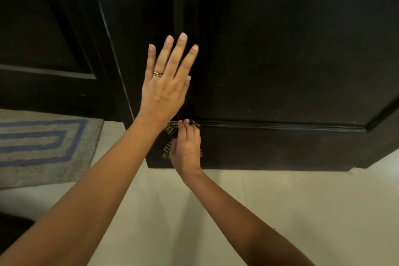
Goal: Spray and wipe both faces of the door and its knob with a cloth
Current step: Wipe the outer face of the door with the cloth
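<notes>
Door (280, 49): dark panelled wood, 12 to 3 o'clock in your view.
Your left hand (166, 84): fingers straight and spread, flat on the door near its edge; gold ring (158, 74).
Your right hand (186, 147): 6 o'clock of the left, fingers curled round the checked cloth (171, 130), holding it at the door's lower moulding.
Striped rug (43, 144): 9 o'clock, on the pale floor (194, 211).

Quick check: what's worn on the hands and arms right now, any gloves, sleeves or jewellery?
No gloves. Both forearms are bare as far as the frame shows, with no sleeve, watch or bracelet. The left hand wears a gold ring on its ring finger; the right hand wears nothing visible.
</notes>
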